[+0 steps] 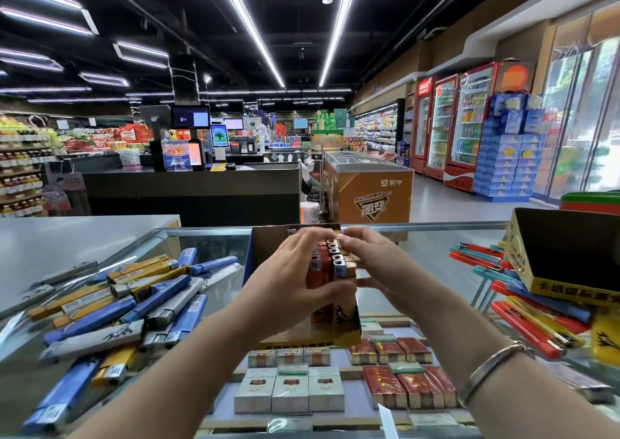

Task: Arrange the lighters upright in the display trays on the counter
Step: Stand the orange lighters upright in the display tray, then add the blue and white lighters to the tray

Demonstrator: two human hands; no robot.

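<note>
A brown cardboard display tray (349,333) stands on the glass counter in the middle, with rows of red and gold lighters (337,265) upright inside it. My left hand (288,281) grips the left side of the upright lighters, thumb across their front. My right hand (369,264) holds their right side, fingers curled over the metal tops. A heap of loose blue, yellow and white lighters (134,304) lies to the left. More red, yellow and blue lighters (536,317) lie to the right, under a second yellow tray (570,287) that looks empty.
The glass counter (419,237) shows cigarette packs (290,391) on shelves beneath it. A grey countertop (67,237) lies at far left. Beyond the counter are a checkout desk, an orange freezer chest and drink fridges. A metal bracelet circles my right wrist.
</note>
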